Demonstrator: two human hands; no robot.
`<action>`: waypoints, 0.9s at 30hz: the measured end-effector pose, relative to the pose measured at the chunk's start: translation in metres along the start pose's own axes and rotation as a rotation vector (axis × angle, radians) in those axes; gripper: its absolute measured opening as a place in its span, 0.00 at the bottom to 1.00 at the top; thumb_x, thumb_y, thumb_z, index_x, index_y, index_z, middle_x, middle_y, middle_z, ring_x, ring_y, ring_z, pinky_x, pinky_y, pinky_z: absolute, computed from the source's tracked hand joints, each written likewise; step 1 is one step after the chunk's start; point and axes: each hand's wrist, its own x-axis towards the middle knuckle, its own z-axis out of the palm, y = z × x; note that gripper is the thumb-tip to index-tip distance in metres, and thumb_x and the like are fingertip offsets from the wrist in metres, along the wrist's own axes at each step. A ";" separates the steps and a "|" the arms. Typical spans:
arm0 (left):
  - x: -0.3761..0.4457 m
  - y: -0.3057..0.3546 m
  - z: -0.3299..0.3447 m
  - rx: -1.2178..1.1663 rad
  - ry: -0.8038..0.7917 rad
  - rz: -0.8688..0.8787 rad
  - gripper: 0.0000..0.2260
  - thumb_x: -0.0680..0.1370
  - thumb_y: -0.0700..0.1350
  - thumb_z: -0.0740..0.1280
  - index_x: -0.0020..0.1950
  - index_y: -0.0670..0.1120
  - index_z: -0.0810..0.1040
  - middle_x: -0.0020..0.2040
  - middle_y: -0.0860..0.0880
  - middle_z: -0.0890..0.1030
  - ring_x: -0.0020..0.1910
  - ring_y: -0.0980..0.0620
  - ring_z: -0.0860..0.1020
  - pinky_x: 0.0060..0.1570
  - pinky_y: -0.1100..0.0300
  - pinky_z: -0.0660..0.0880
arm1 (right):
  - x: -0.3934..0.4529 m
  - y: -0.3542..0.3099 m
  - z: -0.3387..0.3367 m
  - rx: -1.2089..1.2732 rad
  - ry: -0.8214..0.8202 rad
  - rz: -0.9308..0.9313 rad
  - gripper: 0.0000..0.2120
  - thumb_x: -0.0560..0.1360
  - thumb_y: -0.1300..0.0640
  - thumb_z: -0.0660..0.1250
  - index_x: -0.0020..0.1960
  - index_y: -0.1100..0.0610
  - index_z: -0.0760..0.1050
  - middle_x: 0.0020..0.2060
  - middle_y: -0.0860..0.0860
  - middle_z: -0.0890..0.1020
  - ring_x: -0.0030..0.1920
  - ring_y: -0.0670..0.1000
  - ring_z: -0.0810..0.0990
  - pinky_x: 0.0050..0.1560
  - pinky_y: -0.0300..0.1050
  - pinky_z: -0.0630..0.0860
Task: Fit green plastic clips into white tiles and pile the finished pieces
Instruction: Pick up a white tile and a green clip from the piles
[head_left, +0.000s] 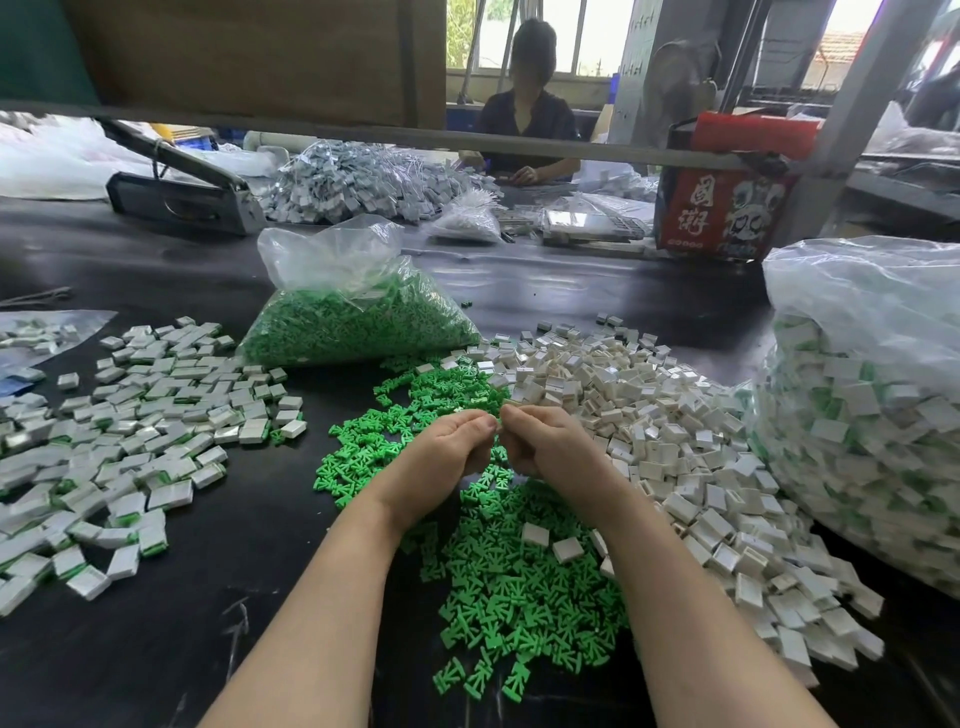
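- Left hand: raised above the loose clips, fingers curled inward, thumb and fingertips pinched together at the point where the two hands meet. What it pinches is too small to identify.
- Right hand: just beside the left hand, fingertips touching it, fingers curled round a small pale piece that is mostly hidden; it cannot be told whether this is a tile.
- Clips: loose green heap on the black desk, directly under and in front of both hands, extending toward the near edge.
- Tiles: white heap just right of the right hand, touching the clip heap along its right side. A few tiles lie on top of the clips.
- Finished pieces: spread on the desk left of the left hand, apart from the clip heap.
- Clip bag: clear, part full, beyond the hands.
- Large bag: far right, holds white-and-green pieces.
- A second person sits at the far side.
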 end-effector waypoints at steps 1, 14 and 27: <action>0.000 0.000 0.000 0.011 0.005 -0.004 0.12 0.78 0.52 0.59 0.47 0.43 0.73 0.32 0.51 0.67 0.32 0.53 0.64 0.33 0.57 0.61 | 0.001 0.000 0.002 0.001 0.006 0.005 0.20 0.83 0.59 0.55 0.32 0.57 0.64 0.25 0.48 0.65 0.24 0.43 0.62 0.28 0.34 0.63; -0.001 -0.001 0.000 0.023 -0.074 -0.030 0.14 0.79 0.53 0.59 0.34 0.56 0.73 0.30 0.55 0.65 0.29 0.55 0.60 0.32 0.59 0.57 | -0.005 -0.001 -0.005 0.125 -0.084 0.053 0.21 0.83 0.63 0.54 0.31 0.55 0.61 0.23 0.44 0.61 0.23 0.43 0.59 0.25 0.34 0.59; -0.002 0.007 0.009 -0.033 0.032 0.013 0.16 0.81 0.54 0.61 0.45 0.45 0.81 0.32 0.47 0.66 0.31 0.54 0.62 0.31 0.61 0.59 | 0.002 0.003 -0.002 -0.022 0.085 -0.005 0.14 0.83 0.58 0.57 0.46 0.67 0.74 0.26 0.47 0.68 0.24 0.42 0.65 0.26 0.33 0.64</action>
